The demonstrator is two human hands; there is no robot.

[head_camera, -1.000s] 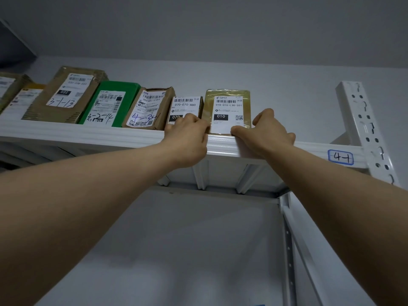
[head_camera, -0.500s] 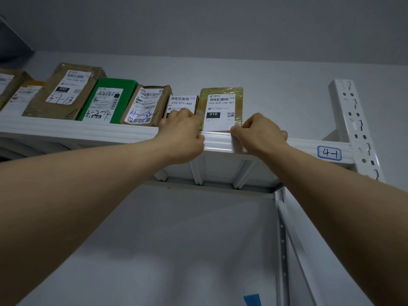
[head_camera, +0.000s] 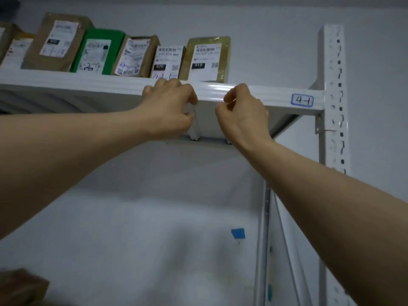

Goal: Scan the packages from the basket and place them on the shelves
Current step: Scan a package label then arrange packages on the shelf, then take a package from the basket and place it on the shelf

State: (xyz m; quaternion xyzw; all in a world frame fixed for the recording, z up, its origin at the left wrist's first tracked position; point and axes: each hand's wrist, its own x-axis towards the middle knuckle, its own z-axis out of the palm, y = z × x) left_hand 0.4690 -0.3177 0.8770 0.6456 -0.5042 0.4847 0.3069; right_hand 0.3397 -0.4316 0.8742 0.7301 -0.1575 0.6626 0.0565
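Pale wall [head_camera: 265,29] is filling the background behind a white metal shelf [head_camera: 88,82], seen from below, with a perforated upright post [head_camera: 333,85] standing at its right end. A small tag reading 4-1 [head_camera: 302,100] is sitting on the shelf's front rail, near the post.

A row of packages is leaning back along the shelf. The yellowish package [head_camera: 207,59] with a white label marked 010 is standing at the right end of the row, just behind the rail and above the gap between the 2 hands. Just beside it on the left, the package marked 070 [head_camera: 169,60] is standing, then a brown package [head_camera: 138,56], a green package [head_camera: 97,54] and a larger brown package [head_camera: 57,43]. More parcels are showing at the far left edge, blurred.

Both arms are reaching up from the near corners. The left hand [head_camera: 170,107] is hovering at the rail, its knuckles overlapping the rail's front; its fingers are loosely curled, a gap showing above the thumb, pinching nothing. The right hand [head_camera: 242,113] is hanging just beside it, below the rail, fingers likewise loosely curled and holding nothing.

A blue patch [head_camera: 238,234] is showing low on the wall, and a blurred brown shape [head_camera: 22,288] is sitting in the near left corner.
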